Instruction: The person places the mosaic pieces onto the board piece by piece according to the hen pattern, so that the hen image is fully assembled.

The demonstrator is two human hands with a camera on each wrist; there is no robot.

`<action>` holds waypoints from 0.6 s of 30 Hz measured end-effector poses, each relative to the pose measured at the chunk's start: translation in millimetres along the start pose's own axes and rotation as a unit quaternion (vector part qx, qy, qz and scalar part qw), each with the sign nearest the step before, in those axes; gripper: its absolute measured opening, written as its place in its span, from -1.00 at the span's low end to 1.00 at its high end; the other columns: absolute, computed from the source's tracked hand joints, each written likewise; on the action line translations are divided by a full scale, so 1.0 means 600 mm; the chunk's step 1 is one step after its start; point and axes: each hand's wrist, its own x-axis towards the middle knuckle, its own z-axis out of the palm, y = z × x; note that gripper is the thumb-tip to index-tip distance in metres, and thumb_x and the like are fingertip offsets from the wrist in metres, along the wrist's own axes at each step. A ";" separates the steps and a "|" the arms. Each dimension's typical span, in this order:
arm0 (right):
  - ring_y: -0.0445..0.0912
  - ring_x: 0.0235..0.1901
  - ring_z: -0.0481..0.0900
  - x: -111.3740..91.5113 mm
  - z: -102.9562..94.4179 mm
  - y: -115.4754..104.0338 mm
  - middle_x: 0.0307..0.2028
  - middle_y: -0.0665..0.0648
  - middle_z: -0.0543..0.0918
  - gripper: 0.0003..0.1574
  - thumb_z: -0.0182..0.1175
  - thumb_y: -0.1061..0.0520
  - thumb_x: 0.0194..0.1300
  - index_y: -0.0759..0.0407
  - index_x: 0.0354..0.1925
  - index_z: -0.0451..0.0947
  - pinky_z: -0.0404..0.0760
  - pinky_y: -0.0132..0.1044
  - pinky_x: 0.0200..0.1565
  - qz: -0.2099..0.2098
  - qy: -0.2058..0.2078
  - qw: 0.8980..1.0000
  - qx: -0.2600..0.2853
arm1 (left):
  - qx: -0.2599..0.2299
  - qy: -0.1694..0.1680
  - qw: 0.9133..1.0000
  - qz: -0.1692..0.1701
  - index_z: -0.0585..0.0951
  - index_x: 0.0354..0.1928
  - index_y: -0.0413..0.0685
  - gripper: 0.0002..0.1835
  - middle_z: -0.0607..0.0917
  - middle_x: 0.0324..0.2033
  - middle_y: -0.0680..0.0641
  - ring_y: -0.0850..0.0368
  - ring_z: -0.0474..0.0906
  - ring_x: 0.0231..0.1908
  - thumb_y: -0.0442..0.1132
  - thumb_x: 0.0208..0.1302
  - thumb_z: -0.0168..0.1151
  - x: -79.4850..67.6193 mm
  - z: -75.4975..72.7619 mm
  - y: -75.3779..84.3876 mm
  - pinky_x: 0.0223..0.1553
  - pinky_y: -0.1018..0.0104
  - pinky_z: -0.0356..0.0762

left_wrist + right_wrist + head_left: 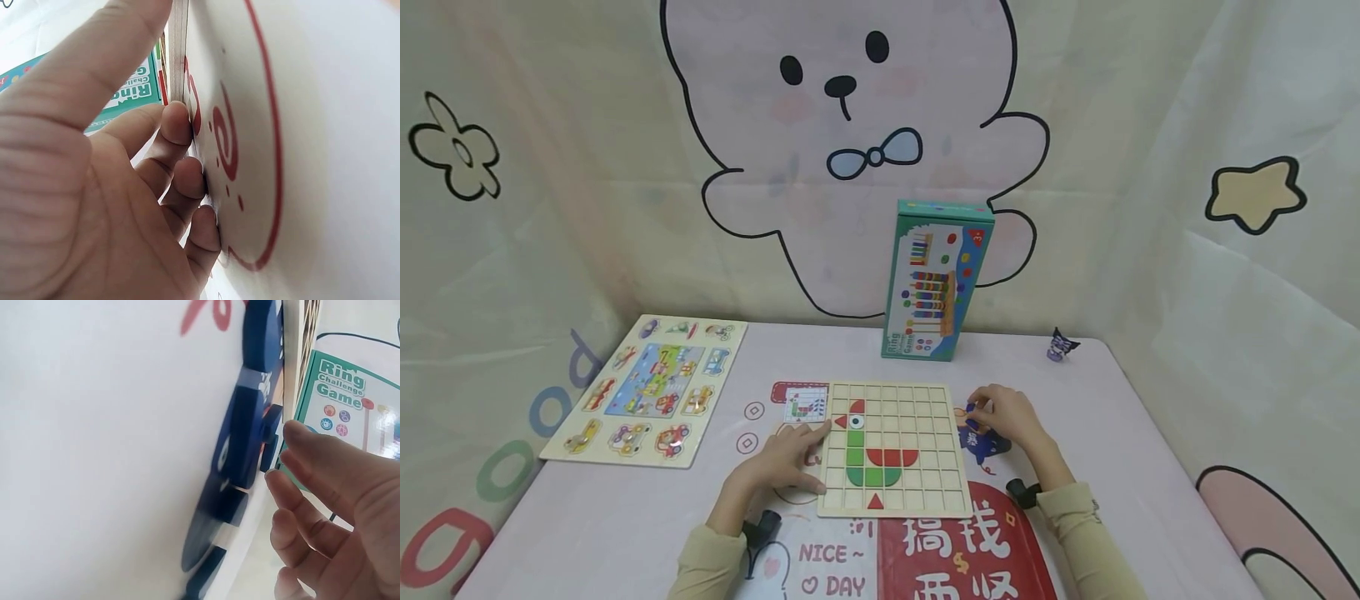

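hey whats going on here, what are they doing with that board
Someone is working at a gridded board, where red and green pieces form a bird-like shape. Their left grip touches the board's left edge; the right grip is at dark blue pieces beside the board, though whether it pinches one is unclear. A game box stands behind.

Long beige sleeves point(713, 557), black wrist cameras point(764, 528), perhaps a small mark point(1094, 506) on right cuff point(1063, 504)

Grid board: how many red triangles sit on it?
2: a red triangle beside the eye piece, another red triangle in the bottom row of the board. None look hidden.
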 end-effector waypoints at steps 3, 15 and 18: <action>-0.19 -0.58 0.40 0.002 0.001 -0.002 -0.42 0.02 0.63 -0.69 0.35 0.04 0.04 0.15 -0.23 0.64 0.33 -0.29 -0.45 -0.002 -0.001 1.000 -0.002 | 0.001 0.001 1.000 0.000 0.23 0.37 0.08 0.06 0.43 -0.15 0.13 0.15 0.20 -0.19 0.19 -0.24 0.46 -0.001 0.000 0.001 -0.18 0.15 0.16; -0.15 -0.54 0.40 0.014 0.006 -0.001 -0.38 0.05 0.61 -0.73 0.31 0.11 0.07 0.15 -0.20 0.64 0.36 -0.27 -0.42 0.012 -0.015 1.000 -0.006 | -0.001 -0.001 1.000 -0.003 0.23 0.38 0.08 0.06 0.41 -0.22 0.14 0.15 0.18 -0.21 0.17 -0.24 0.47 -0.002 -0.002 0.004 -0.20 0.17 0.14; -0.14 -0.52 0.41 0.015 0.005 -0.001 -0.34 0.07 0.60 -0.72 0.29 0.16 0.05 0.15 -0.19 0.64 0.38 -0.27 -0.43 0.013 -0.023 1.000 0.004 | -0.002 0.000 1.000 -0.006 0.24 0.37 0.08 0.06 0.41 -0.22 0.14 0.15 0.19 -0.21 0.16 -0.25 0.48 -0.001 -0.002 0.003 -0.20 0.16 0.14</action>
